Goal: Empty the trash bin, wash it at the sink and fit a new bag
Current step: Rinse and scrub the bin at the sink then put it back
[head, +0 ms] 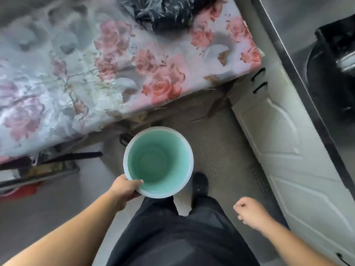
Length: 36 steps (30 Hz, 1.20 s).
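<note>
We hold the bin by its near rim with our left hand, thumb hooked over the edge and inside. It hangs upright and bagless above the floor, just in front of our dark trousers and shoe. Our right hand is curled into a loose fist, grasping nothing, near the white cupboard doors. A crumpled black bag lies on the flowered tablecloth, well apart from the bin.

Soft, even daylight, faint shadows, motion blur and smearing across the floral tablecloth, wide-angle bending at edges.
</note>
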Motion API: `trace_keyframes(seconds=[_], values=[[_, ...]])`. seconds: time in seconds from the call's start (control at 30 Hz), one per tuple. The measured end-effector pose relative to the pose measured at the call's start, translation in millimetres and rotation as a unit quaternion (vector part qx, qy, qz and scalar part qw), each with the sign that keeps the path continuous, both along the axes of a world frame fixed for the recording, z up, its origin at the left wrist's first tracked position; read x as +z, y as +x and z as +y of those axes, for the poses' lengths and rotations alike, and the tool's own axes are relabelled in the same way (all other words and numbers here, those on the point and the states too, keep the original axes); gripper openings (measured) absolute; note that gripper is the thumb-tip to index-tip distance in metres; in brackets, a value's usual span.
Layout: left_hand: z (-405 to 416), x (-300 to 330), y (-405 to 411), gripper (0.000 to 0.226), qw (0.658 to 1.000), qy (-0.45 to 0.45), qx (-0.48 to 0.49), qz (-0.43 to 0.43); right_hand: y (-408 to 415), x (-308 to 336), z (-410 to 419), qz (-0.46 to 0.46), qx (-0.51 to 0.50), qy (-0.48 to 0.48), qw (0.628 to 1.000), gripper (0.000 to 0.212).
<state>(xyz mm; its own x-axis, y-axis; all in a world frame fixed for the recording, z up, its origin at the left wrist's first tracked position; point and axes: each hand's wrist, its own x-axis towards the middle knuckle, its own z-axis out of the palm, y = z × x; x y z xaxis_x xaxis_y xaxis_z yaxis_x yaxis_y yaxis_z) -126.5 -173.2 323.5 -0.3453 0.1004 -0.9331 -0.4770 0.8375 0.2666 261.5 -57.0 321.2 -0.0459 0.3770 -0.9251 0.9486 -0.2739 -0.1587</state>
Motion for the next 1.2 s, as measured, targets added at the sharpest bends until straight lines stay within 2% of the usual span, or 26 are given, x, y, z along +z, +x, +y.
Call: trace_keyframes(seconds=[0.23,0.33,0.5,0.7,0.93,1.03,1.2], values=[[-113.6,49.0,21.6,0.018,0.986,0.009,0.153,0.071,2.5,31.2,38.5,-0.013,0.167,0.036,0.985,0.020],[-164.5,60.3,36.7,0.014,0.969,0.012,0.223,0.101,-7.6,46.9,54.2,-0.024,0.208,0.060,0.976,0.022],[-244.6,68.2,62.3,0.018,0.929,0.033,0.357,0.093,-61.3,77.0,49.9,-0.034,0.317,0.090,0.944,0.028],[-338.9,66.0,74.3,0.014,0.884,0.030,0.458,0.089,-177.0,84.2,-18.2,0.018,0.425,0.092,0.900,0.020],[-465.0,56.1,73.9,0.018,0.854,0.004,0.515,0.069,-330.0,84.8,-143.1,0.079,0.497,0.085,0.860,0.017],[-508.0,57.0,70.8,0.021,0.833,0.001,0.550,0.066,-381.8,89.2,-196.0,0.111,0.545,0.076,0.828,0.014],[-555.2,63.8,59.4,0.020,0.783,-0.021,0.616,0.082,-425.8,85.2,-244.4,0.081,0.617,0.064,0.780,0.013]])
